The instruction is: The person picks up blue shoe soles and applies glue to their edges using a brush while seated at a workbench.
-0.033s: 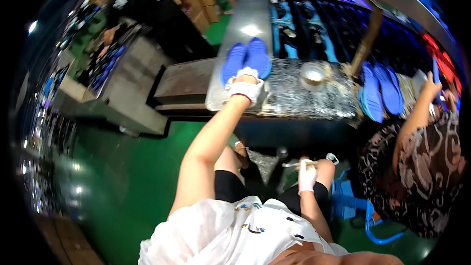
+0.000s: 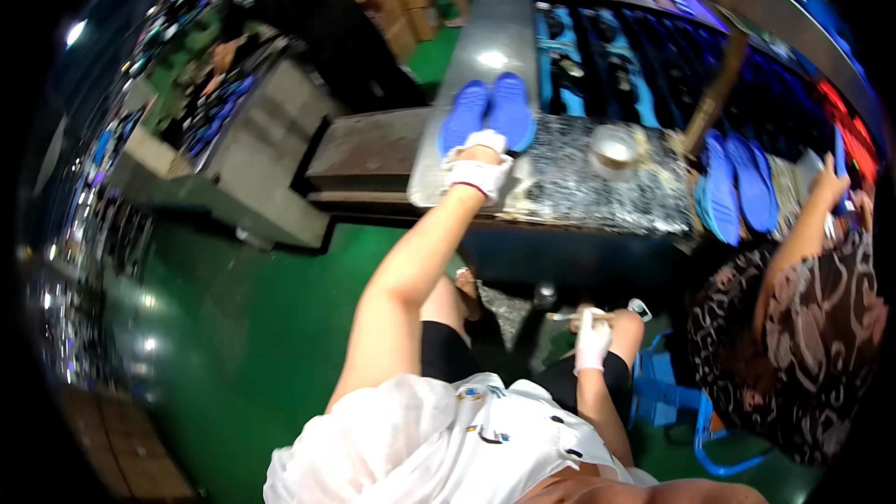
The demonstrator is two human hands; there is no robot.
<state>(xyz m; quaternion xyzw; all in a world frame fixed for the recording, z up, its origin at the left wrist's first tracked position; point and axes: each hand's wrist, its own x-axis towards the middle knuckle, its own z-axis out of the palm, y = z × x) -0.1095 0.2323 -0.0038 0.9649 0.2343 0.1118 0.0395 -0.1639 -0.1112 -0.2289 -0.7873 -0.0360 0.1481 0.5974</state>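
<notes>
A pair of blue shoe soles (image 2: 486,115) lies side by side on the metal end of the bench. My left hand (image 2: 479,166), in a white glove with a red cuff edge, is closed on their near ends; its fingertips are partly hidden. Low by my right knee, my right hand (image 2: 592,341), in another white glove, is closed around a thin pale stick (image 2: 564,316), which may be a brush; its tip is too small to make out. A small whitish object (image 2: 638,309) shows at the knee, and I cannot tell whether it joins the stick.
A round tin (image 2: 614,147) stands on the plastic-wrapped bench top (image 2: 569,191). Beyond it runs a conveyor with blue and black pieces (image 2: 567,65). More blue soles (image 2: 737,185) lie near a co-worker (image 2: 793,336) at right, beside a blue stool (image 2: 665,392). Another person (image 2: 313,28) stands far left.
The whole view has shifted, so the bench and soles appear slightly further right. Both hands keep the same hold.
</notes>
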